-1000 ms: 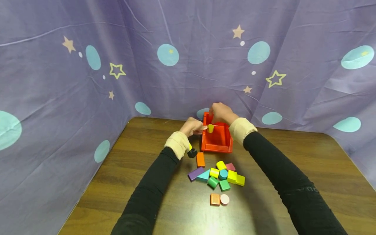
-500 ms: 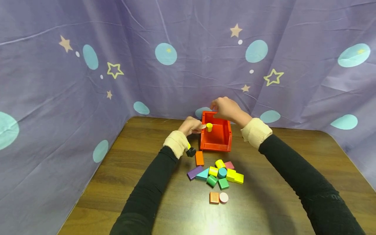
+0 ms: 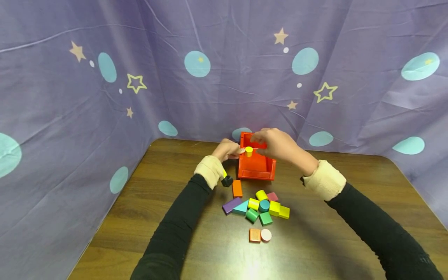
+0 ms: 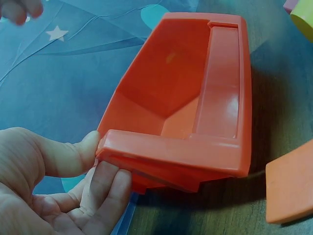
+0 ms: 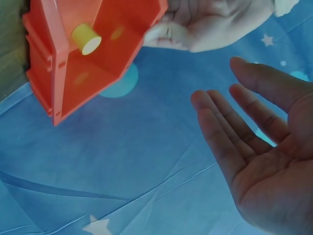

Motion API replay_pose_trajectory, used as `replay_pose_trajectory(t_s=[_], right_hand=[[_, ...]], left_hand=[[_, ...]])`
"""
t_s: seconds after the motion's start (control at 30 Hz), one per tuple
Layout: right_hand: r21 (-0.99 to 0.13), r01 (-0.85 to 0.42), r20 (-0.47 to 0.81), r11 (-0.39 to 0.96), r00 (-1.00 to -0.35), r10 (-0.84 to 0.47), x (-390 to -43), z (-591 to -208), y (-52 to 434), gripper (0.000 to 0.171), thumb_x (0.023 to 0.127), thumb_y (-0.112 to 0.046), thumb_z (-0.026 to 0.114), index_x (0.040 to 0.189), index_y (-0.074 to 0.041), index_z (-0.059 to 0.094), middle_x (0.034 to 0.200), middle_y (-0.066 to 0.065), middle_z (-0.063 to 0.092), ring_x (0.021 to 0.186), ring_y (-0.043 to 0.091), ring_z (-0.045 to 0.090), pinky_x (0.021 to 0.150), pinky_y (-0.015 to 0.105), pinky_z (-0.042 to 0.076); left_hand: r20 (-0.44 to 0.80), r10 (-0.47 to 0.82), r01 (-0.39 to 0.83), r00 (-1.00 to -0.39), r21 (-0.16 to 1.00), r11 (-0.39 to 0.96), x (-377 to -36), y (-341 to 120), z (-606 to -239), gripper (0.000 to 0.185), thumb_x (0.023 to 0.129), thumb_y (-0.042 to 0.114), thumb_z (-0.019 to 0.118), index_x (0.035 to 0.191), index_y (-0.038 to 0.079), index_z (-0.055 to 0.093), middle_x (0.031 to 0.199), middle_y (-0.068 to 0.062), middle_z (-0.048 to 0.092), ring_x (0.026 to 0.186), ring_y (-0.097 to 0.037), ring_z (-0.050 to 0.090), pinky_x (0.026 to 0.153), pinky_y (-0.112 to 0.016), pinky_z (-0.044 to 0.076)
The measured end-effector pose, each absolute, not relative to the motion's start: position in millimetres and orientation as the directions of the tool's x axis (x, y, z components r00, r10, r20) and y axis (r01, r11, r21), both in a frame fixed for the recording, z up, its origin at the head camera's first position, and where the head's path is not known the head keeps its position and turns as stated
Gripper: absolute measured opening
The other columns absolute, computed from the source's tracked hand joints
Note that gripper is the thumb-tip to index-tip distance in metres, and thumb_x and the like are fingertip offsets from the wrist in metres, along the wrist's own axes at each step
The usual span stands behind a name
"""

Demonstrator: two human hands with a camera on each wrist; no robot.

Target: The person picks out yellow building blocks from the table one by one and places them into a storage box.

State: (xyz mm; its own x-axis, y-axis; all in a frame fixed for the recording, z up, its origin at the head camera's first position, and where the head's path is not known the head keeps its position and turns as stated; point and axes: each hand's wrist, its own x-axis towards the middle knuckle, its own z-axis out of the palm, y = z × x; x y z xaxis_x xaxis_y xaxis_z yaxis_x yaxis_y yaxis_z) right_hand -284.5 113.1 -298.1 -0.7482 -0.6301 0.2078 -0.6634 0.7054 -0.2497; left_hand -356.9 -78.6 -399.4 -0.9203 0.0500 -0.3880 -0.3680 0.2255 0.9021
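Note:
A red open-topped bin (image 3: 257, 174) stands at the back of the table. My left hand (image 3: 226, 149) grips its left wall, thumb on the rim and fingers curled below it, as the left wrist view shows. Inside the bin, near that wall, is a yellow cylinder block (image 3: 249, 152); the wall hides it from the left wrist view. Over the bin's right side hovers my right hand (image 3: 278, 145), its fingers (image 5: 220, 137) loosely spread and holding nothing.
Several coloured blocks lie in front of the bin, among them an orange rectangular block (image 3: 237, 188), a purple block (image 3: 232, 205) and a blue triangular block (image 3: 241, 207). Nearer are an orange square block (image 3: 254, 235) and a pale round block (image 3: 266, 235). A purple curtain (image 3: 224, 97) hangs behind the table.
My right hand has lifted off the bin's back part and come back toward the near right. The yellow cylinder stays in the bin; my left hand keeps its grip on the wall.

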Motion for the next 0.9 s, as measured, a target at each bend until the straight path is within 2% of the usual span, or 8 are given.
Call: replay_pose_trajectory(t_s=[0.13, 0.23, 0.33, 0.4, 0.5, 0.63, 0.73, 0.9], right_hand=[[-0.234, -0.675, 0.213, 0.699, -0.737, -0.641, -271, -302, 117, 0.029, 0.082, -0.005, 0.082, 0.110, -0.008, 0.076, 0.109, 0.007, 0.075, 0.091, 0.025, 0.069, 0.077, 0.043, 0.060], [-0.227, -0.683, 0.210, 0.694, -0.731, -0.650, -263, -306, 120, 0.030, 0.082, -0.006, 0.083, 0.111, -0.009, 0.076, 0.108, 0.007, 0.075, 0.087, 0.023, 0.068, 0.074, 0.041, 0.060], [-0.226, -0.690, 0.208, 0.688, -0.724, -0.658, -257, -309, 124, 0.031, 0.082, -0.006, 0.083, 0.111, -0.010, 0.076, 0.107, 0.006, 0.075, 0.085, 0.022, 0.067, 0.072, 0.039, 0.059], [-0.216, -0.695, 0.210, 0.685, -0.719, -0.663, -254, -312, 126, 0.032, 0.081, -0.005, 0.084, 0.111, -0.009, 0.076, 0.107, 0.005, 0.075, 0.085, 0.022, 0.067, 0.072, 0.039, 0.060], [-0.206, -0.703, 0.203, 0.681, -0.712, -0.673, -249, -316, 129, 0.031, 0.080, -0.005, 0.084, 0.110, -0.009, 0.076, 0.105, 0.005, 0.074, 0.085, 0.021, 0.067, 0.071, 0.038, 0.060], [-0.191, -0.706, 0.178, 0.682, -0.708, -0.683, -240, -320, 132, 0.030, 0.080, -0.006, 0.085, 0.108, -0.009, 0.076, 0.102, 0.004, 0.074, 0.083, 0.020, 0.068, 0.070, 0.035, 0.060], [-0.182, -0.716, 0.169, 0.674, -0.698, -0.695, -234, -324, 136, 0.029, 0.079, -0.007, 0.086, 0.107, -0.010, 0.076, 0.101, 0.004, 0.074, 0.082, 0.018, 0.068, 0.068, 0.034, 0.060], [-0.172, -0.732, 0.157, 0.659, -0.681, -0.716, -223, -332, 144, 0.030, 0.078, -0.006, 0.087, 0.105, -0.010, 0.076, 0.099, 0.003, 0.074, 0.081, 0.018, 0.069, 0.066, 0.033, 0.060]], left_hand=[[-0.381, 0.047, -0.361, -0.923, 0.904, 0.229, -357, -78, -400, 0.015, 0.092, 0.001, 0.071, 0.081, 0.004, 0.061, 0.071, 0.000, 0.058, 0.062, -0.010, 0.059, 0.061, -0.018, 0.058], [-0.379, 0.038, -0.361, -0.925, 0.904, 0.230, -357, -78, -400, 0.008, 0.091, 0.001, 0.072, 0.096, -0.002, 0.066, 0.074, 0.000, 0.059, 0.062, -0.009, 0.059, 0.064, -0.018, 0.060], [-0.381, 0.031, -0.364, -0.924, 0.902, 0.232, -357, -78, -400, 0.027, 0.091, 0.001, 0.072, 0.117, -0.007, 0.067, 0.077, 0.000, 0.060, 0.063, -0.008, 0.060, 0.065, -0.019, 0.061], [-0.379, 0.031, -0.361, -0.925, 0.901, 0.239, -356, -77, -400, 0.035, 0.091, 0.001, 0.072, 0.124, -0.008, 0.065, 0.079, 0.000, 0.060, 0.064, -0.008, 0.060, 0.066, -0.019, 0.061], [-0.376, 0.033, -0.358, -0.926, 0.902, 0.243, -356, -77, -400, 0.032, 0.091, 0.002, 0.073, 0.121, -0.007, 0.067, 0.080, 0.000, 0.060, 0.065, -0.009, 0.060, 0.069, -0.020, 0.062], [-0.373, 0.036, -0.353, -0.927, 0.902, 0.249, -355, -78, -401, 0.012, 0.091, 0.002, 0.073, 0.100, -0.003, 0.068, 0.077, -0.001, 0.059, 0.066, -0.009, 0.059, 0.077, -0.025, 0.063], [-0.371, 0.036, -0.351, -0.928, 0.901, 0.254, -355, -78, -400, 0.007, 0.091, 0.003, 0.073, 0.090, 0.000, 0.066, 0.075, -0.001, 0.060, 0.066, -0.010, 0.059, 0.082, -0.028, 0.064], [-0.370, 0.030, -0.352, -0.928, 0.903, 0.246, -356, -78, -400, 0.009, 0.091, 0.003, 0.073, 0.098, -0.002, 0.070, 0.075, -0.001, 0.060, 0.066, -0.010, 0.060, 0.077, -0.025, 0.064]])
